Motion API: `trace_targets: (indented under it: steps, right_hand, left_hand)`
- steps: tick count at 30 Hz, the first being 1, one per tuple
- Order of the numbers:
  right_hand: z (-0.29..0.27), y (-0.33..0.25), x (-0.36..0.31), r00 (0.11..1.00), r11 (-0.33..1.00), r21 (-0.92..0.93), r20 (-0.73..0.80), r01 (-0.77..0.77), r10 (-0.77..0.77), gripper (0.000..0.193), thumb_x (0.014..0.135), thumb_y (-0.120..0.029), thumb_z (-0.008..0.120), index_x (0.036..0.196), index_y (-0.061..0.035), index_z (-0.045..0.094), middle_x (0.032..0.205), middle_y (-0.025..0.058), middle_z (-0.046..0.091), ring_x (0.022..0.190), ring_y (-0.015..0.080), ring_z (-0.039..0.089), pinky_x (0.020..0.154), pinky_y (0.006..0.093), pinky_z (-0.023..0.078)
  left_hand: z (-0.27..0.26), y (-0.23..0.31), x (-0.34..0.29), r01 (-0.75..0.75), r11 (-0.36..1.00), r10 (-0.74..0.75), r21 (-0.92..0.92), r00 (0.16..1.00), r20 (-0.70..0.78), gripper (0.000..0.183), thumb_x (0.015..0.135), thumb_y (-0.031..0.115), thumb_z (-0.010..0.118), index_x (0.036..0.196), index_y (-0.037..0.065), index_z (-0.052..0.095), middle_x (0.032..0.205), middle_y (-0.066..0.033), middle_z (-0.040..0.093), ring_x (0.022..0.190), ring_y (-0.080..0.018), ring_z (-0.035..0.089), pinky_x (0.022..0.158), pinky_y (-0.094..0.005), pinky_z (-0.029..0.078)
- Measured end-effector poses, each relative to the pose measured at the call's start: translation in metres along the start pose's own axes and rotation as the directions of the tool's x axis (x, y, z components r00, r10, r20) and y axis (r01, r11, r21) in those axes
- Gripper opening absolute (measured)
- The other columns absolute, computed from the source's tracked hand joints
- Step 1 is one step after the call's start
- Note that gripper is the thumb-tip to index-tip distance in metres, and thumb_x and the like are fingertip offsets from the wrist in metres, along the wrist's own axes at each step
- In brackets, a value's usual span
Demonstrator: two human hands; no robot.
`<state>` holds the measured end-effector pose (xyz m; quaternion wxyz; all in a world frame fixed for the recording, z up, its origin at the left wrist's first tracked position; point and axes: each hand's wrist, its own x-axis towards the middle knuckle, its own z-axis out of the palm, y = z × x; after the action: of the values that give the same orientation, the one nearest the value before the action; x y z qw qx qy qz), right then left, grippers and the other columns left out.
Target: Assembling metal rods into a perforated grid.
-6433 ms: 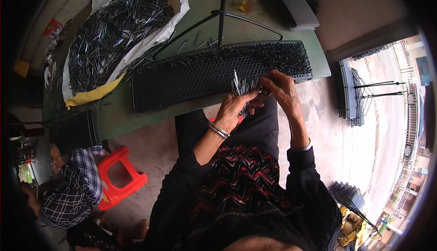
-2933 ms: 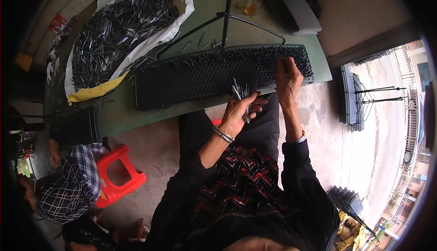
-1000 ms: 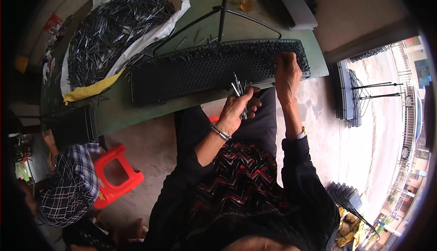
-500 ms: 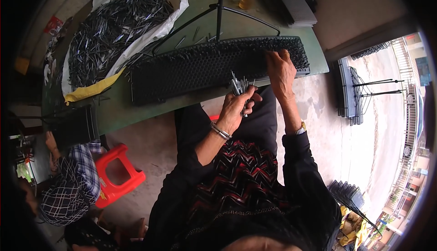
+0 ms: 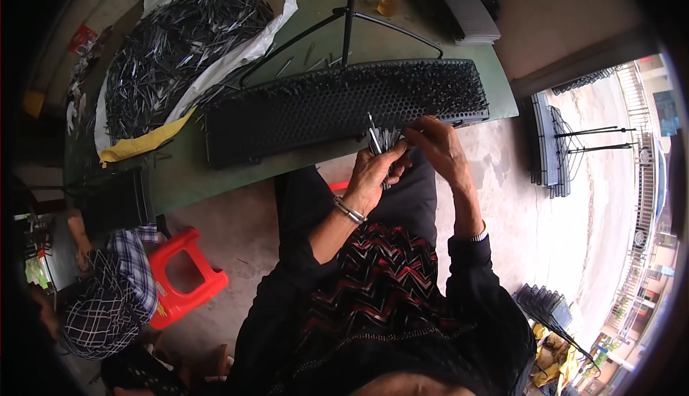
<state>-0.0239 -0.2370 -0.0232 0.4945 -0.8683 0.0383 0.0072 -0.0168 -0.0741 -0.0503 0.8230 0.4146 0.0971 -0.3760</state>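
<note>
My left hand (image 5: 375, 173) is closed round a bundle of thin, shiny dark-and-silver sticks (image 5: 385, 140) that point upward. At the top of this bundle, the fingertips of my right hand (image 5: 439, 148) are pinched together; whatever they grip is too small to make out. Just beyond both hands lies a long black perforated panel (image 5: 287, 119) full of round holes. Short dark pieces (image 5: 445, 84) stand up densely at its right end and along its far edge, while bare holes show across the middle and left. A black metal stand (image 5: 349, 26) with spread legs rises behind the panel.
On the green table (image 5: 194, 189), a white sack (image 5: 276, 26) holds a heap of similar sticks (image 5: 186, 44). A glass of amber liquid (image 5: 388, 5) and stacked grey panels (image 5: 475, 33) stand behind. A red stool (image 5: 165, 310) and another person (image 5: 104, 303) are at left; black racks (image 5: 549, 145) at right.
My right hand has drawn back from the panel toward me, down to the bundle in my left hand. The left hand has hardly moved and still holds the sticks.
</note>
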Motion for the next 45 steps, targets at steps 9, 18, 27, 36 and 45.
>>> trace_targets:
  steps: [9, 18, 27, 36, 45]
  right_hand:
    - [-0.011, -0.013, 0.028, 0.740, 0.952, -0.295, -0.622, 0.084, -0.257, 0.005, 0.089, -0.008, 0.057, 0.090, -0.0042, 0.060, 0.071, 0.0052, 0.060, 0.064, 0.0101, 0.054, 0.058, 0.0267, 0.044]
    - [0.003, 0.020, 0.044, 0.768, 0.862, -0.504, -0.532, 0.052, -0.357, 0.006, 0.088, -0.008, 0.058, 0.092, -0.0052, 0.061, 0.080, 0.0128, 0.057, 0.075, 0.0307, 0.058, 0.064, 0.0369, 0.046]
    - [0.006, 0.002, 0.023, 0.859, 0.883, -0.469, -0.448, 0.011, -0.248, 0.018, 0.084, -0.015, 0.064, 0.101, -0.0084, 0.067, 0.088, 0.0095, 0.057, 0.080, 0.0242, 0.059, 0.066, 0.0334, 0.047]
    - [0.001, -0.021, -0.008, 0.982, 0.930, 0.317, 0.025, -0.185, 0.187, 0.015, 0.086, -0.011, 0.059, 0.087, 0.0037, 0.058, 0.076, 0.0050, 0.062, 0.072, 0.0112, 0.057, 0.065, 0.0261, 0.045]
    - [0.010, -0.009, 0.001, 0.951, 0.999, 0.049, -0.310, 0.000, 0.015, 0.011, 0.088, -0.011, 0.057, 0.086, 0.0007, 0.058, 0.072, 0.0033, 0.060, 0.062, 0.0084, 0.052, 0.056, 0.0244, 0.042]
  left_hand:
    - [-0.009, -0.002, 0.011, 0.108, 0.994, -0.110, -0.027, 0.989, -0.103, 0.032, 0.091, 0.031, 0.060, 0.107, 0.004, 0.060, 0.092, -0.0100, 0.068, 0.077, -0.0141, 0.064, 0.057, -0.0248, 0.047]
    - [-0.012, -0.007, 0.011, 0.059, 0.966, -0.076, -0.253, 0.995, -0.059, 0.017, 0.091, 0.017, 0.060, 0.099, 0.001, 0.059, 0.077, -0.0104, 0.061, 0.060, -0.0106, 0.050, 0.046, -0.0219, 0.036]
    - [-0.007, 0.000, 0.004, 0.053, 0.986, -0.055, -0.156, 0.998, -0.009, 0.025, 0.090, 0.021, 0.063, 0.103, 0.000, 0.062, 0.074, -0.0065, 0.060, 0.062, -0.0083, 0.050, 0.046, -0.0203, 0.033]
    - [0.005, -0.001, -0.005, -0.024, 1.000, 0.024, -0.006, 0.999, -0.047, 0.019, 0.088, 0.028, 0.064, 0.087, 0.009, 0.064, 0.070, -0.0024, 0.063, 0.056, -0.0057, 0.051, 0.045, -0.0198, 0.033]
    - [-0.001, -0.004, 0.003, -0.016, 1.000, 0.017, 0.017, 0.996, -0.092, 0.022, 0.086, 0.031, 0.067, 0.087, 0.008, 0.064, 0.067, 0.0002, 0.059, 0.054, -0.0036, 0.044, 0.045, -0.0189, 0.030]
